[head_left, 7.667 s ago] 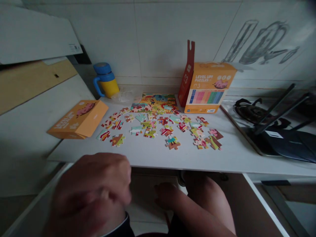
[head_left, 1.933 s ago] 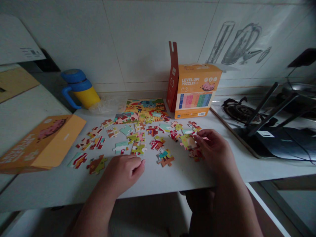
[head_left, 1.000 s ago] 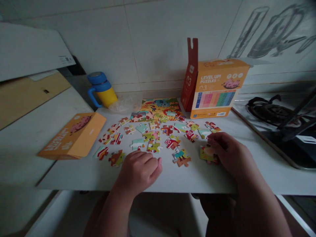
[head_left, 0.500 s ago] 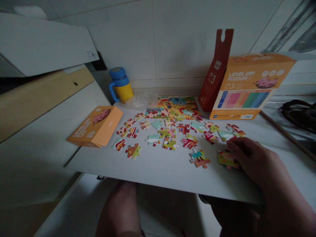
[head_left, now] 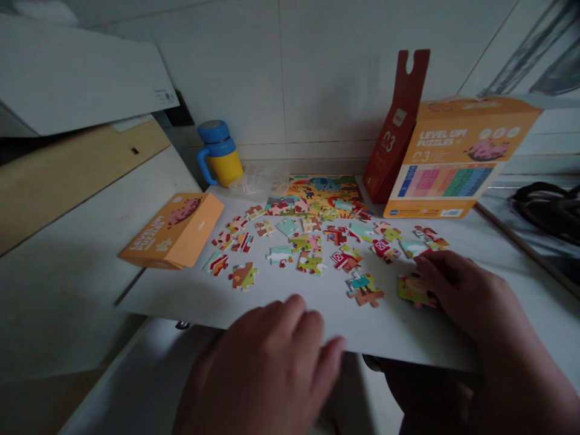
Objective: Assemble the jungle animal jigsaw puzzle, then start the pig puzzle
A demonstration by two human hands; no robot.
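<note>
My right hand (head_left: 471, 299) is at the right of the white table, thumb and fingers closed on the right edge of a green puzzle piece (head_left: 411, 291). Just left of that lies a puzzle piece with teal and brown parts (head_left: 366, 291). My left hand (head_left: 276, 356) is over the front edge, slightly blurred, its fingers loosely bent and the thumb apart; nothing shows in it. Beyond it are a brown-and-green piece (head_left: 243, 276), a green piece (head_left: 310, 263) and a red barn piece (head_left: 347, 260). Several other loose pieces spread across the middle.
A colourful picture sheet (head_left: 324, 186) lies at the back, partly under pieces. An orange puzzle box (head_left: 453, 154) stands at the back right; a smaller orange box (head_left: 174, 229) lies left. Behind are a blue-and-yellow mug (head_left: 222, 160) and a clear plastic bag (head_left: 258, 181).
My left hand has come into view from below, rising over the table's front edge. My right hand stays at the green puzzle piece. The pieces look unmoved.
</note>
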